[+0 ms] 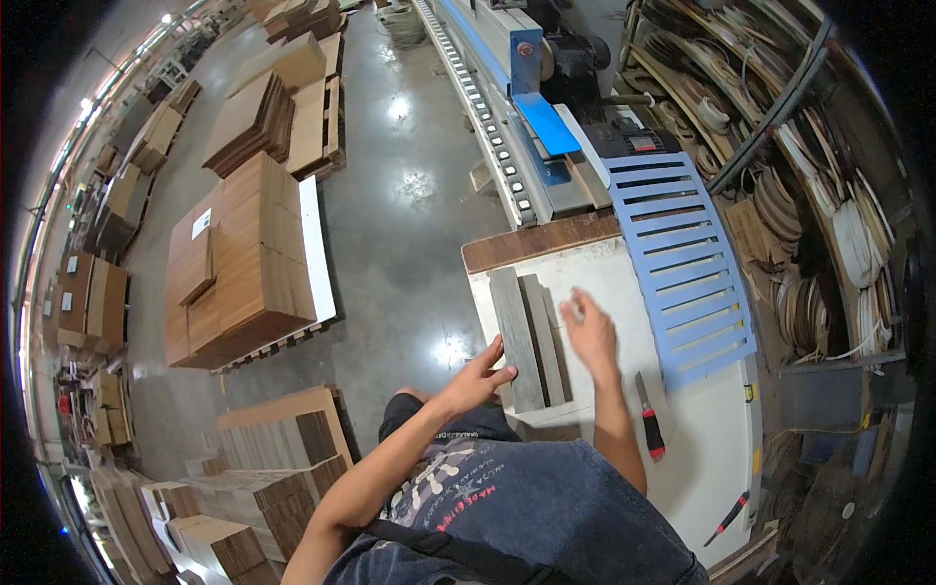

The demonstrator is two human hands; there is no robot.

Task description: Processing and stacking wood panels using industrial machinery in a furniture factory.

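Observation:
Two narrow grey wood-grain boards lie side by side on the white worktable [609,268], the nearer-left grey board [520,341] a little wider than the right grey board [548,341]. My left hand [478,376] holds the left board at its left edge, thumb over its top and fingers along its side. Just right of the boards, my right hand [591,336] hovers with nothing visible in it, its fingers apart and somewhat blurred. A utility knife [650,419] with a black and red handle rests on the table beside my right forearm.
A second red and black hand tool [726,519] lies near the table's right edge. A blue slatted guard [682,263] borders the table, with a machine rail [483,117] beyond. Stacked brown panels [244,258] stand on the floor at left; a rack of edging coils [780,214] is at right.

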